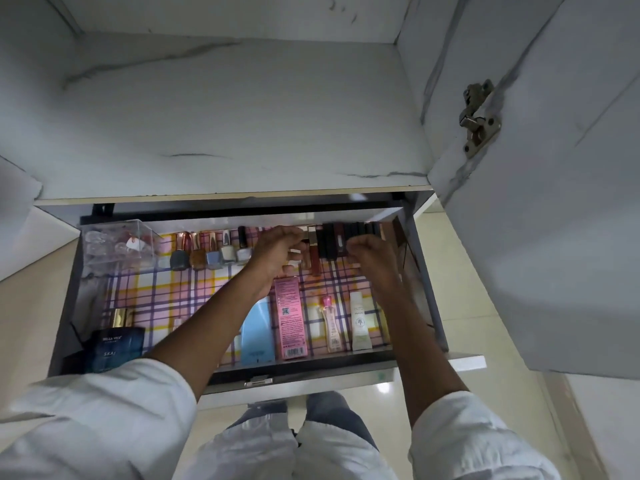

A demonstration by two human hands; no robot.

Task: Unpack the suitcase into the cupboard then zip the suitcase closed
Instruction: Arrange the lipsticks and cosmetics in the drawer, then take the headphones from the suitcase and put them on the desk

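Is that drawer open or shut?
Open. The drawer is pulled out below the shelf, showing its checked liner and bottles, and both hands reach inside.

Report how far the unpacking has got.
Done: nail polish bottles, pink box and tubes already lie in the drawer. In hand: left hand and right hand are arranging lipsticks at the back. Left: the suitcase is out of view, so zipping is unconfirmed.

The cupboard (221,109) is white with grey marble veining, its door (540,202) swung open at the right. Below its shelf a drawer (69,306) stands pulled out, lined with a pink, yellow and purple check. Nail polish bottles (211,252) stand along its back edge, dark lipsticks (332,237) at the back right corner, a pink box (290,318) and tubes (361,322) near the front edge.
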